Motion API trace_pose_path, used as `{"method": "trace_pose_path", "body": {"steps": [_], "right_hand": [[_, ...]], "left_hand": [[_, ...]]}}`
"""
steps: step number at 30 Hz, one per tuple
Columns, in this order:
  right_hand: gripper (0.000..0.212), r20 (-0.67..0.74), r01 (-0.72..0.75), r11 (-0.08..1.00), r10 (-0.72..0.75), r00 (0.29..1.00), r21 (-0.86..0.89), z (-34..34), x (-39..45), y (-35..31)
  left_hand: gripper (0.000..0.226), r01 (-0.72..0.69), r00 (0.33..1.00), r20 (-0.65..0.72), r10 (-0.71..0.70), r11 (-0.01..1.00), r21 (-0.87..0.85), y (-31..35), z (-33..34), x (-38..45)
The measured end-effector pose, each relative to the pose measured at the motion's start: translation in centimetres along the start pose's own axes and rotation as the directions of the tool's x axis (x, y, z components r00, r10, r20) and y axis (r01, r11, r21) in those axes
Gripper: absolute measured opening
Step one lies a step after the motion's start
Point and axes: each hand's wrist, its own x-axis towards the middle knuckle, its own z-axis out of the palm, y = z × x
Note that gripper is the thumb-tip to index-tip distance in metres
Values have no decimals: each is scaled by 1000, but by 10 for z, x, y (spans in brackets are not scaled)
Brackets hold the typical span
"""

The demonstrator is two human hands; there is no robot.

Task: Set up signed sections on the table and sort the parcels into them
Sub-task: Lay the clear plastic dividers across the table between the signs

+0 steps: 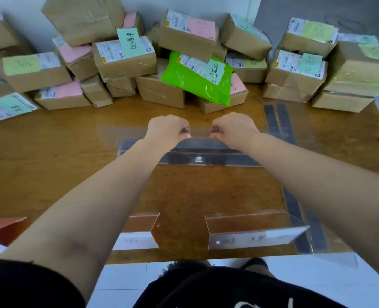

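Note:
Both my hands reach to the middle of the wooden table (50, 152). My left hand (167, 130) and my right hand (234, 128) each pinch the top edge of a clear acrylic divider panel (200, 150), which stands across the table with dark strips along its base. Behind it, cardboard parcels (126, 56) with pink, green and yellow labels are piled against the wall. A bright green mailer bag (195, 81) lies on top of them. Two clear sign holders, one on the left (139, 232) and one on the right (251, 232), stand at the near edge with handwritten paper inside.
Another clear panel with dark strips (277, 121) runs along the right side of the table. A red-brown object (4, 227) sits at the near left corner. The white tiled floor (121, 276) shows below the table's front edge.

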Motion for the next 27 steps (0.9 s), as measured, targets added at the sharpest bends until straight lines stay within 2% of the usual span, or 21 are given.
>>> {"method": "trace_pose_path", "body": {"steps": [11,15,18,21,22,25,27], "right_hand": [[27,-42,60,996,-63,997,-63,-11,-4,-3],[27,-52,65,998,-65,997,-6,-8,-7,-2],[28,-48,30,999,-29,998,34,-1,-8,2],[30,-24,-51,990,54,998,129,1,-7,5],[31,-17,-70,985,74,997,159,2,-6,6],[36,27,-76,978,72,997,195,5,-3,9],[39,58,-66,974,54,997,219,8,-3,10]], "left_hand": [[21,-56,998,25,56,998,-2,-6,-16,-7],[25,-69,996,49,69,998,-9,-8,-20,-7],[25,-46,999,-20,45,998,-43,-13,-23,-11],[30,-112,972,-209,103,993,-30,-18,-14,-21],[32,-129,966,-226,124,992,-8,-19,-10,-24],[35,-135,979,-151,139,990,36,-21,5,-27],[30,-139,976,-162,143,990,33,-21,9,-24]]}}
